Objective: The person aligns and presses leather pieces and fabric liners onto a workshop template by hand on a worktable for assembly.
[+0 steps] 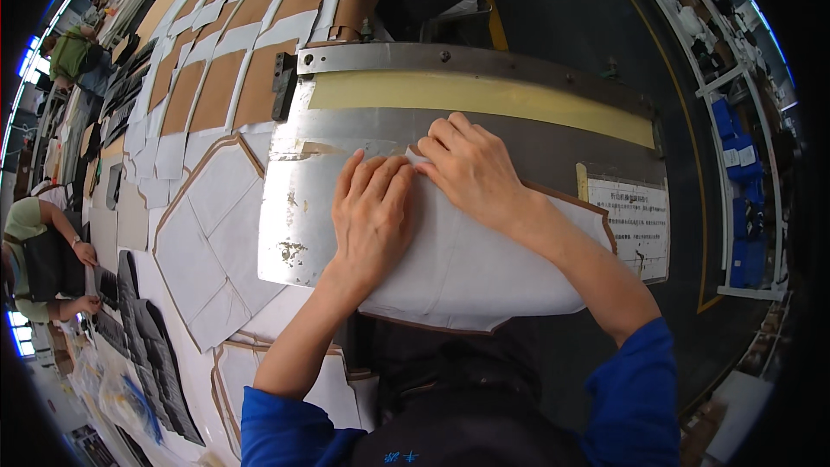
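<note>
A metal plate (294, 225) carries a white fabric panel (467, 268).

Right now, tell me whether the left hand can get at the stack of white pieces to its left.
Probably yes. The left hand lies flat on the white sheet, holding nothing, and the stack of white pieces lies just beside the metal plate with nothing between.

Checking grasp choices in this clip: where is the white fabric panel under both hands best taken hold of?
Probably the near edge of the white fabric panel, from the person's side. It overhangs the metal plate there, so fingers can get beneath; the far corner lies pressed flat under the left hand and right hand.
</note>
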